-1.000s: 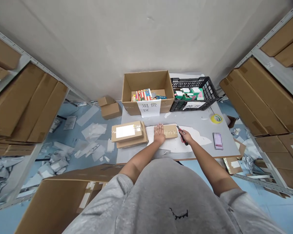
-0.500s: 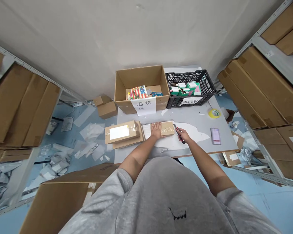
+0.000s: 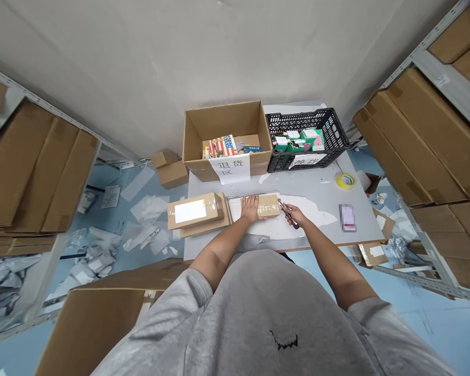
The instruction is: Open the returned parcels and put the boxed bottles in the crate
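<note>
A small brown cardboard box (image 3: 268, 205) with clear tape across it lies on the white paper (image 3: 303, 211) at the middle of the table. My left hand (image 3: 250, 208) rests flat on its left end, fingers stretched out over the cardboard. Closed around the dark handle of a utility knife (image 3: 288, 213) is my right hand (image 3: 296, 215). The knife's tip touches or nearly touches the box's right end; I cannot tell which. To the left, two stacked cardboard parcels (image 3: 219, 207) lie beside the paper, the upper one with a white label.
At the table's back stand an open carton (image 3: 191, 167) holding colourful books and a black plastic crate (image 3: 339, 138) with green-and-white packs. Yellow tape (image 3: 345, 180) and a blurred pinkish item (image 3: 348, 218) lie right. Shelves with cartons flank both sides; a large carton (image 3: 94, 324) stands lower left.
The view has shifted slightly. My left hand stays flat on the box, and my right hand still holds the utility knife at its right end.
</note>
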Available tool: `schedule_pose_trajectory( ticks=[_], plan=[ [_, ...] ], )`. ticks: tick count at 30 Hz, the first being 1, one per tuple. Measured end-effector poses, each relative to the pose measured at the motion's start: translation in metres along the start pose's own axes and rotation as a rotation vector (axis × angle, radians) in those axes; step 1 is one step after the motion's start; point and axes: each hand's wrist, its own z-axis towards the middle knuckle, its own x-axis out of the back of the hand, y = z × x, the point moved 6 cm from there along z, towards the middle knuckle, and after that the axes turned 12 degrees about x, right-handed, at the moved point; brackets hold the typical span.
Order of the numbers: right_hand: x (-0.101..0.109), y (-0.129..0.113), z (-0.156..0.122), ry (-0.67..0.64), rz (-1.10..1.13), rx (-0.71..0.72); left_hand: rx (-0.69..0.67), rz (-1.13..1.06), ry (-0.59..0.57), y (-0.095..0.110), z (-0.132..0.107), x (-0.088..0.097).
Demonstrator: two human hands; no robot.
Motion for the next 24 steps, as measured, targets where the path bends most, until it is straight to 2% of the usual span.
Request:
schedule_pose_trajectory(
  ticks=[5,16,24],
  plan=[
    [-0.001,0.007,-0.009,-0.02,-0.011,-0.008,-0.04,-0.006,-0.009,0.0,0.0,0.0],
    [-0.005,0.02,-0.025,0.001,-0.005,-0.014,-0.018,-0.022,-0.005,-0.003,0.002,-0.004],
    [-0.001,0.044,-0.056,-0.011,-0.004,-0.053,-0.021,0.0,-0.012,0.001,0.0,0.007]
  ],
)
